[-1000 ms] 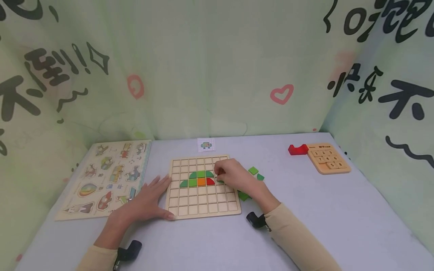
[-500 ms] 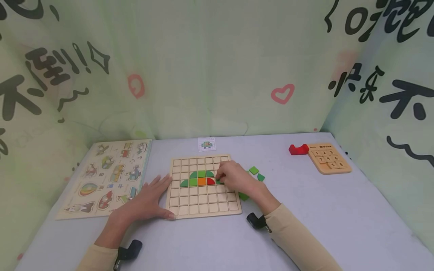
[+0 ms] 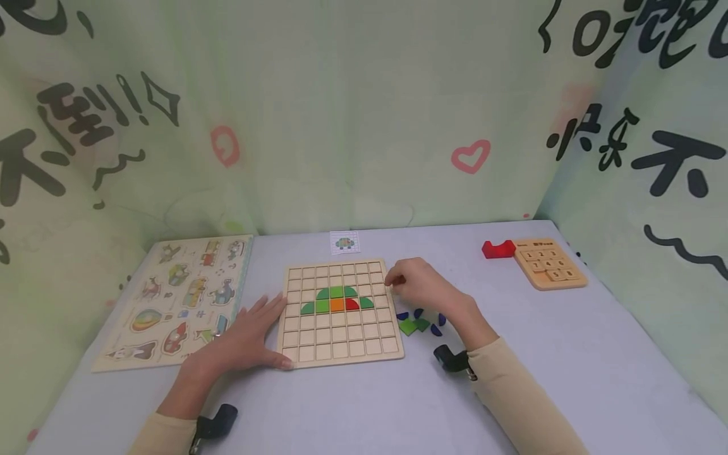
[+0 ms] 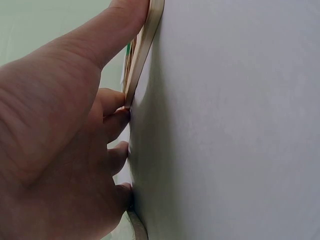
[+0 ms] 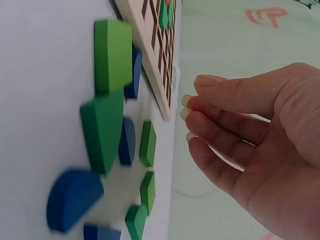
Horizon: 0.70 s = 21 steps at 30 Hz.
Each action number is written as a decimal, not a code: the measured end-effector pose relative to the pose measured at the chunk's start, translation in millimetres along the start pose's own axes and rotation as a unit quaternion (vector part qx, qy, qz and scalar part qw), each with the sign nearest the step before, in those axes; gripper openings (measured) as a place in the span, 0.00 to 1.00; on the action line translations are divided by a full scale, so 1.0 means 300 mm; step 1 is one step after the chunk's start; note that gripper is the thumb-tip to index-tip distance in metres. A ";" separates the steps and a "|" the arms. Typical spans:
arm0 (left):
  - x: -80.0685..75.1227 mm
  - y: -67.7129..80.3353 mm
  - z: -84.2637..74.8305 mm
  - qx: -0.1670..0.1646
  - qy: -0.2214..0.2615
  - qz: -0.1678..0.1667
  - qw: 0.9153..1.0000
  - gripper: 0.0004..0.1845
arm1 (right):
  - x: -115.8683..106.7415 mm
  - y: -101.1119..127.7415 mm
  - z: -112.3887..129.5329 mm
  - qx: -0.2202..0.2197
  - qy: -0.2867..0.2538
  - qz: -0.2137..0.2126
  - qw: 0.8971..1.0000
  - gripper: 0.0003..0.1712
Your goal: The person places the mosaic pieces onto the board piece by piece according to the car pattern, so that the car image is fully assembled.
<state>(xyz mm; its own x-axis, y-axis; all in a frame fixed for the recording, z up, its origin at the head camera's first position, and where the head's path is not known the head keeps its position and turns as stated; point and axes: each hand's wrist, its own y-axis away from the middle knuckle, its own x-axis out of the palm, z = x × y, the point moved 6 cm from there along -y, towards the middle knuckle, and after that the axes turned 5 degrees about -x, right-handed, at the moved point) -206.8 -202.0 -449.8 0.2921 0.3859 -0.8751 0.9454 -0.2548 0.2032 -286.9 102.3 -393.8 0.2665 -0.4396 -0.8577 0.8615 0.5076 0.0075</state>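
My left hand (image 3: pixel 241 344) rests with spread fingers along the left edge of a wooden grid board (image 3: pixel 341 351). Its thumb lies at the board's near left corner, as the left wrist view also shows. On the grid sit flat coloured pieces: light green squares, an orange square (image 3: pixel 337 305), a red quarter-round (image 3: pixel 352 304) and dark green rounded pieces, one of them (image 3: pixel 366 303) at the right end of the lower row. My right hand (image 3: pixel 423 285) hovers by the board's right edge. In the right wrist view its fingers are loosely bent, with nothing between thumb and fingertips.
Beside the board's right edge lie loose pieces, among them a light green square (image 5: pixel 112 57), a dark green piece (image 5: pixel 102 132) and a blue half-round (image 5: pixel 75 197). A pattern card (image 3: pixel 344 242) lies behind the board. A picture puzzle (image 3: pixel 136 278) is left; a red block (image 3: pixel 498 249) and number board (image 3: pixel 548 281) are right.
My right hand has let go of the dark green piece, now in the grid, and moved right and up off the board. Blue pieces it covered now show. The left hand stays.
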 end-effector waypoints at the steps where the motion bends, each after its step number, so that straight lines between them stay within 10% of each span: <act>1: -0.001 0.001 0.000 -0.001 0.000 0.000 1.000 0.71 | -0.007 0.005 -0.013 0.006 -0.001 0.000 1.000 0.11; 21: -0.002 0.003 -0.005 0.000 0.005 0.001 1.000 0.71 | -0.094 0.089 -0.188 0.142 0.064 0.055 0.986 0.06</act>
<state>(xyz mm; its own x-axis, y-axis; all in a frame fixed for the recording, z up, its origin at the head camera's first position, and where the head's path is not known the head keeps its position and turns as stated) -205.9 -201.2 -448.3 0.2964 0.3946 -0.8697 0.9444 -0.2568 0.2053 -295.9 170.0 -398.5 0.3249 -0.2866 -0.9013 0.9214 0.3108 0.2334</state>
